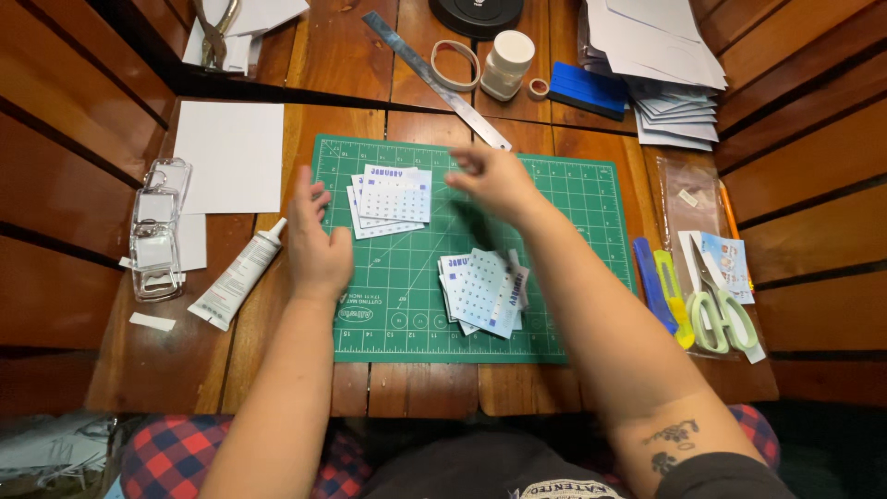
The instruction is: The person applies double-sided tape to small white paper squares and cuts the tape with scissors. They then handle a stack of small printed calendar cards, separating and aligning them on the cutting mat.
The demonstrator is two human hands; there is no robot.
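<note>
Two stacks of small calendar cards lie on the green mat (564, 305): the upper stack (393, 199) near its top left, the lower stack (482, 291) fanned out near the middle. The left hand (319, 245) rests at the mat's left edge, fingers spread loosely and empty, just beside the upper stack. The right hand (494, 180) hovers over the mat's top, blurred — whether it pinches anything I cannot tell. Its forearm crosses the mat's right half, passing just right of the lower stack. Around the mat on the wooden surface (425, 388): a glue tube (236, 277), clear cases (155, 231) and white paper (229, 155) to the left — a steel ruler (434, 79) and a white jar (508, 63) above, scissors (716, 310) and two cutters (663, 286) to the right.
</note>
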